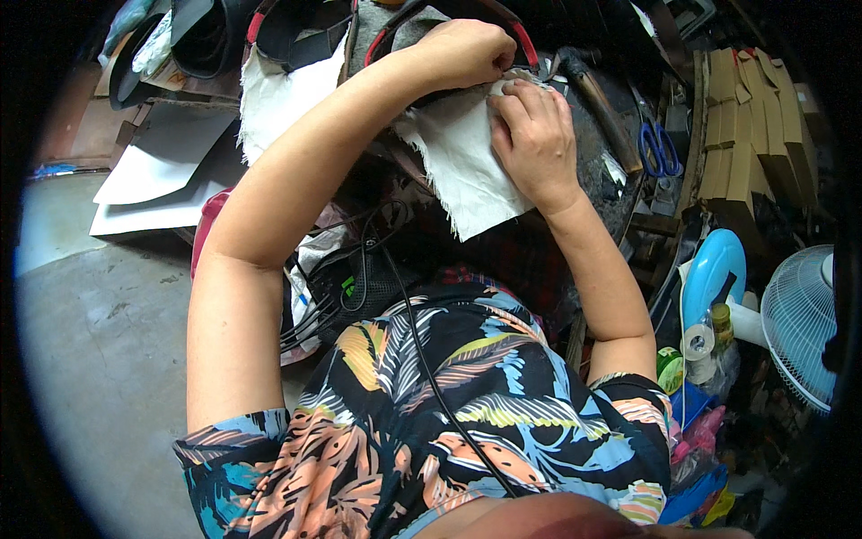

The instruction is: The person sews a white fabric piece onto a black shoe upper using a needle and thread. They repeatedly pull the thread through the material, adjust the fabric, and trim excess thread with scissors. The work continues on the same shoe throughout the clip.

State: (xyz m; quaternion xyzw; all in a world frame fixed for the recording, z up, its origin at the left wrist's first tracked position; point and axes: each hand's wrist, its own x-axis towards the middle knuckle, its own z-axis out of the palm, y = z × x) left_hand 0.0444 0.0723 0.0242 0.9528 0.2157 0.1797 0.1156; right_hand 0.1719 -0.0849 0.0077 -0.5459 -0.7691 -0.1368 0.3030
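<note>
A white cloth (453,153) with frayed edges hangs over the work surface in front of me, its upper end meeting a black piece with red trim (523,40). My left hand (467,56) reaches across to the top of this cloth, fingers curled in a pinch; what lies between the fingertips is hidden. Just right of it, my right hand (537,139) lies over the cloth, fingers bent and thumb against it, gripping its upper part. Farther left, a second frayed white cloth (274,108) hangs from another black piece with red trim (305,36).
Right of my hands lie a wooden-handled tool (606,121) and blue-handled scissors (660,148). Cardboard boxes (741,126) are stacked beyond them, with a fan (804,314) nearer. White sheets (162,162) lie at the left. A black cable (413,323) runs down over my shirt.
</note>
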